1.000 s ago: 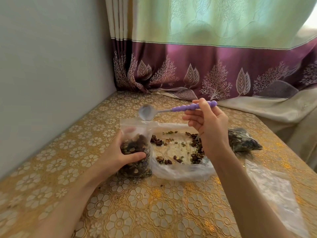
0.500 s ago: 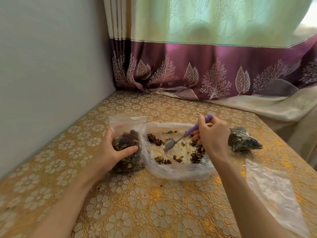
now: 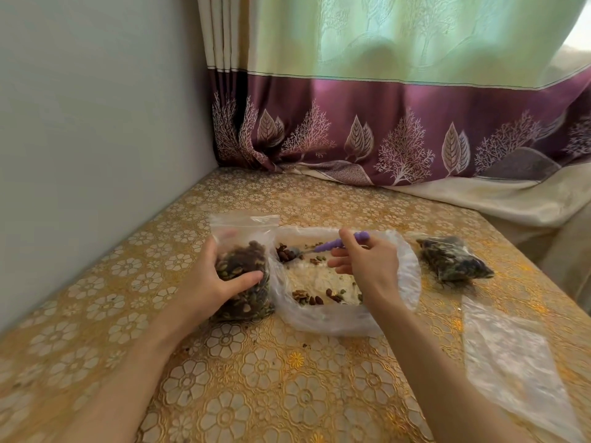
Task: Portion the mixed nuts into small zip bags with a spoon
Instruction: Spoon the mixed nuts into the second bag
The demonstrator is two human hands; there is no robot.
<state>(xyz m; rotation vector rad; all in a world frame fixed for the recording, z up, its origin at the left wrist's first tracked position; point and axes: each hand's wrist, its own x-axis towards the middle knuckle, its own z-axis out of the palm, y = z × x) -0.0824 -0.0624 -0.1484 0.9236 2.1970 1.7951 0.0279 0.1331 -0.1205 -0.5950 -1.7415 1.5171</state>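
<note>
My left hand [image 3: 211, 279] grips a small zip bag [image 3: 243, 270] standing upright on the table, its mouth open and its lower half packed with mixed nuts. My right hand [image 3: 367, 266] pinches the purple handle of a spoon [image 3: 332, 244], whose metal bowl lies among dark nuts at the far left of the large clear bag [image 3: 332, 318]. That large bag lies open and holds scattered nuts [image 3: 319, 297] in small clusters.
A filled, closed zip bag [image 3: 454, 259] lies at the right of the table. An empty clear bag [image 3: 511, 362] lies flat near the right front edge. A grey wall [image 3: 96, 139] runs along the left; a purple and green curtain [image 3: 383, 123] hangs behind. The gold floral tablecloth [image 3: 256, 378] covers the table.
My right hand brought the spoon down from above the small bag into the large bag, then slid its bowl left to the dark nuts. My left hand kept its grip on the small bag.
</note>
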